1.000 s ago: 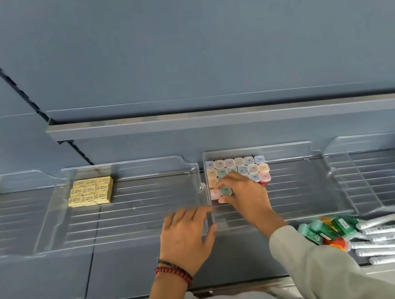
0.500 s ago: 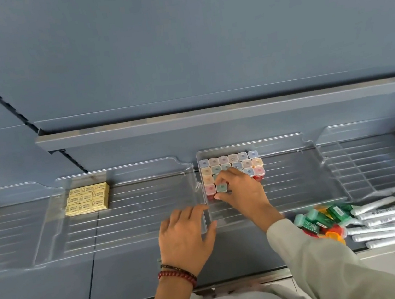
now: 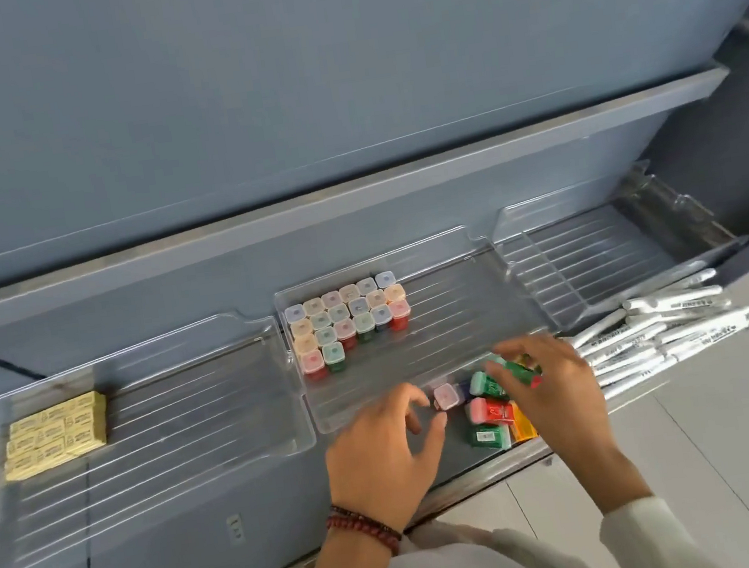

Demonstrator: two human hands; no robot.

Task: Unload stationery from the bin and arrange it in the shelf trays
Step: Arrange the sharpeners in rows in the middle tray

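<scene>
At shelf front, loose boxes (image 3: 489,411) lie sideways, tray (image 3: 463,319) just behind. Right hand (image 3: 552,384) curls round green box (image 3: 517,370); left hand (image 3: 385,449) loose, empty, beside pile

2 beaded bracelets (image 3: 363,523) on left wrist; pale right sleeve (image 3: 653,537)

View: one head-worn, wide-angle camera.
Facing: forward and down onto the shelf (image 3: 196,536) and its clear trays (image 3: 453,321).
Nearness: within arm's reach.
Tilt: shelf line rises rightward.
</scene>
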